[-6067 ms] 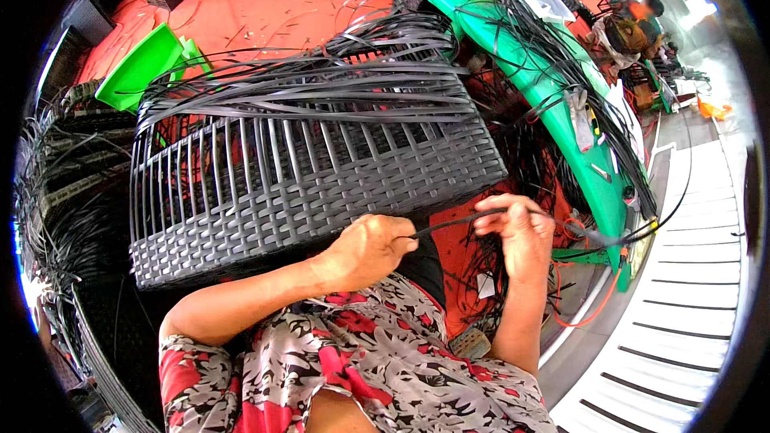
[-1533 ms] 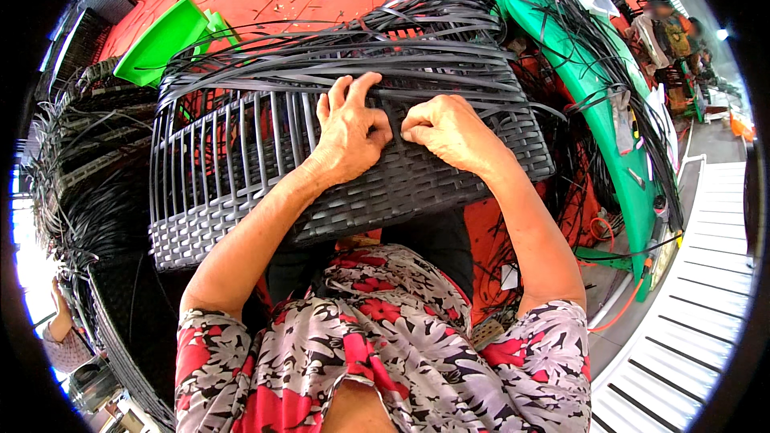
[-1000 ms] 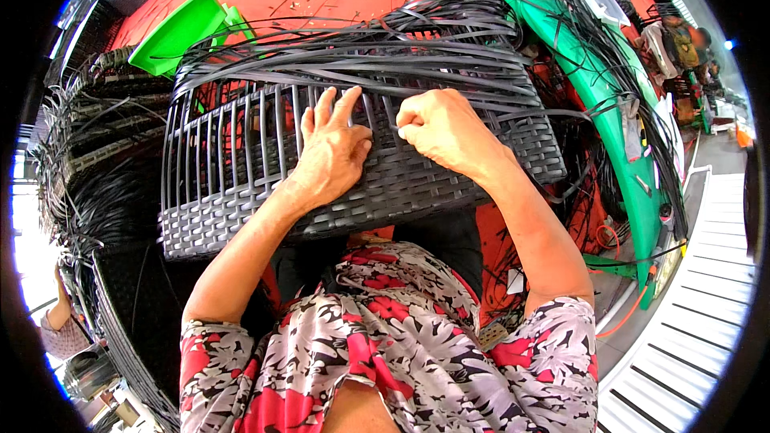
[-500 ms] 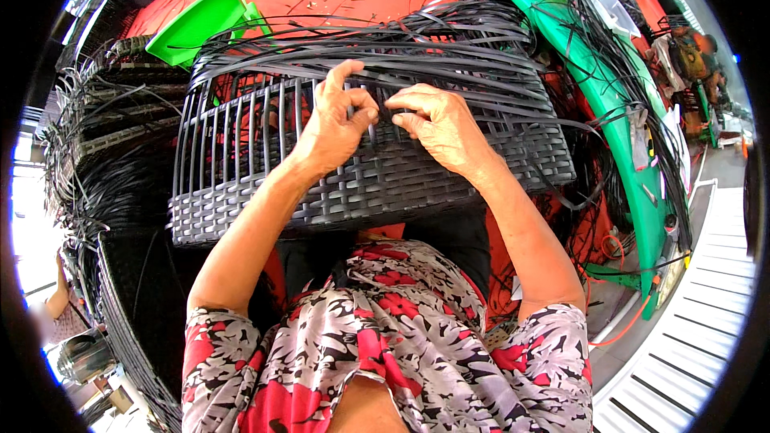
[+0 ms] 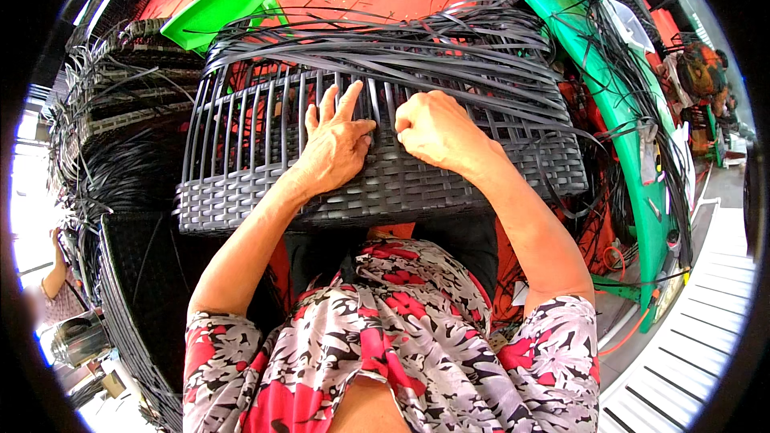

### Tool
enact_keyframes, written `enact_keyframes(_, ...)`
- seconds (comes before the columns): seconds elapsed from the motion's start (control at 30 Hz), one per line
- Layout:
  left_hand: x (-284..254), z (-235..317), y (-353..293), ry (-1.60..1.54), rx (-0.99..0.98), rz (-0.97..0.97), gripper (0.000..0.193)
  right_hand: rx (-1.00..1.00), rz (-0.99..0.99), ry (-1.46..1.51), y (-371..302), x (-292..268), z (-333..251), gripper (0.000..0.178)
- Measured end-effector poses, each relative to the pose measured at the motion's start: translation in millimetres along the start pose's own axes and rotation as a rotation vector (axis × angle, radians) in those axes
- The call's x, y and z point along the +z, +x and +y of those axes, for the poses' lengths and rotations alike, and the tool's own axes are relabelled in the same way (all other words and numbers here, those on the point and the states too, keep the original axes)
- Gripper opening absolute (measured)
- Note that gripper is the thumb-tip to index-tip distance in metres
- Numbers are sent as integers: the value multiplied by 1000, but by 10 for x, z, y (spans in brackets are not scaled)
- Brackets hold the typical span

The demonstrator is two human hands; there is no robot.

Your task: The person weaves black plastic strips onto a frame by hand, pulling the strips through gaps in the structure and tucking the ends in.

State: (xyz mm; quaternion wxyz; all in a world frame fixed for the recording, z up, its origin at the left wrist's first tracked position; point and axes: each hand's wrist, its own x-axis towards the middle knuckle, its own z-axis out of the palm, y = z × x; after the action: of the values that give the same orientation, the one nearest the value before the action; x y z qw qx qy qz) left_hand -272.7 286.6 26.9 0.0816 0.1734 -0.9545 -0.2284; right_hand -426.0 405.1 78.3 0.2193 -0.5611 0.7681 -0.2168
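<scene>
In front of me lies a half-woven black wicker frame (image 5: 233, 207), its lower part densely woven and its upper part bare upright bars. My left hand (image 5: 335, 148) rests against the bars just above the woven rows, fingers stretched and spread. To its right, my right hand (image 5: 441, 132) is curled closed against the same bars; what lies between its fingers is hidden. Long flat black strips (image 5: 481, 84) run loose across the upper part of the frame and trail past its right side.
A bright green plastic chair or tray (image 5: 212, 12) stands behind the frame at the left. Stacked wicker pieces (image 5: 140, 104) crowd the left side. A long green board (image 5: 593, 72) with loose strips and small tools is at right, near a white slatted surface (image 5: 682, 345).
My left fingers have opened out and spread over the bars. My right hand has turned and curled closed. The whole view has shifted slightly.
</scene>
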Motion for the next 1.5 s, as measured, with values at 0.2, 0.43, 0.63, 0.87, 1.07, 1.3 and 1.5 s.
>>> enact_keyframes(0.2,47,-27,56,-95,-56,-4,24,-47,-36,-51,143,177,27,17)
enact_keyframes(0.43,109,-220,130,-330,-139,-25,14,110,-80,331,146,201,163,14)
enact_keyframes(0.63,-1,-79,146,-286,-190,-104,11,58,6,281,131,261,158,17)
enact_keyframes(0.87,-332,-62,-53,-471,-85,277,8,-181,262,525,62,233,-36,15)
enact_keyframes(1.07,-461,-124,-133,-566,2,260,7,-53,49,854,186,326,-114,14)
enact_keyframes(1.3,-105,-320,-256,95,-56,115,27,-39,41,236,168,241,-226,14)
enact_keyframes(1.5,-75,-364,-191,-34,-114,37,19,-118,-31,184,338,451,-205,15)
